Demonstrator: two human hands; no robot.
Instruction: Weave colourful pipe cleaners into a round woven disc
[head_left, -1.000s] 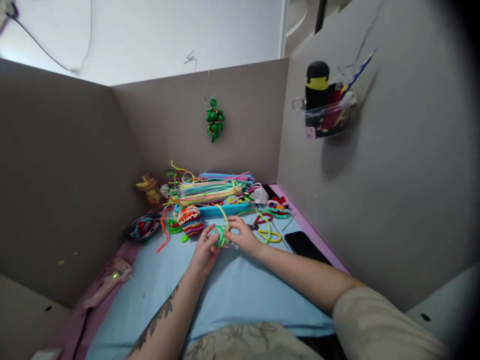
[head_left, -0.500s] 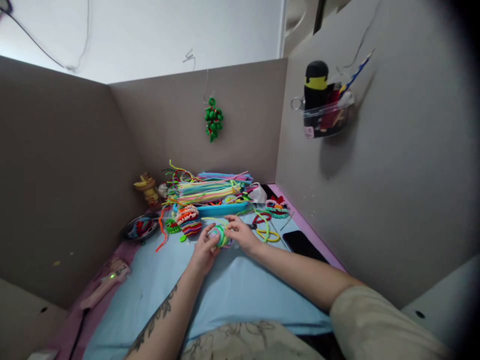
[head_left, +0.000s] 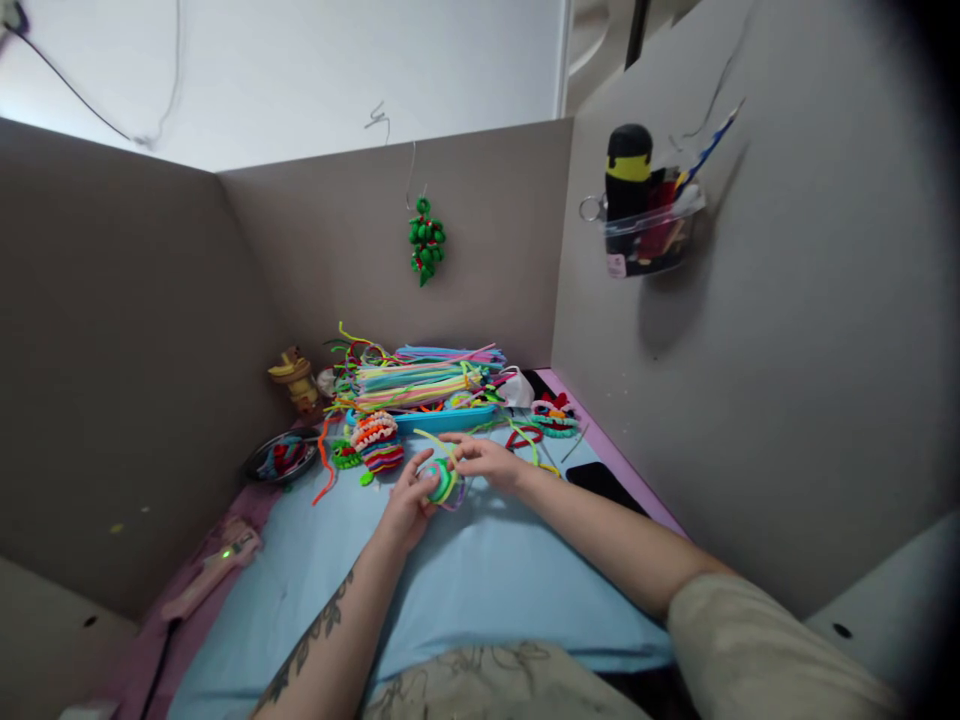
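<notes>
My left hand (head_left: 409,500) is closed round a small coil of pipe cleaners (head_left: 438,484) in green, yellow and pink, with a purple strand curling from its lower right. Beside it, my right hand (head_left: 484,462) pinches a pale yellow-green pipe cleaner (head_left: 427,437) at the coil's upper edge. The free end of that strand points up and to the left. Part of the coil is hidden behind my fingers. Just left of my hands sits a striped pipe-cleaner piece (head_left: 378,443) in orange, peach and several other colours.
Behind my hands lie bundled pastel pipe cleaners (head_left: 420,380) and a blue tray (head_left: 442,418). A black bowl (head_left: 259,475) and a pink glue gun (head_left: 214,575) are at left. A phone (head_left: 604,487) lies at right, near yellow-handled scissors (head_left: 550,469). A clear container (head_left: 660,225) hangs on the right wall.
My right hand has shifted slightly right and down, now partly covering the scissors. The yellow-green strand's free end has swung up, and the purple strand shows more below the coil.
</notes>
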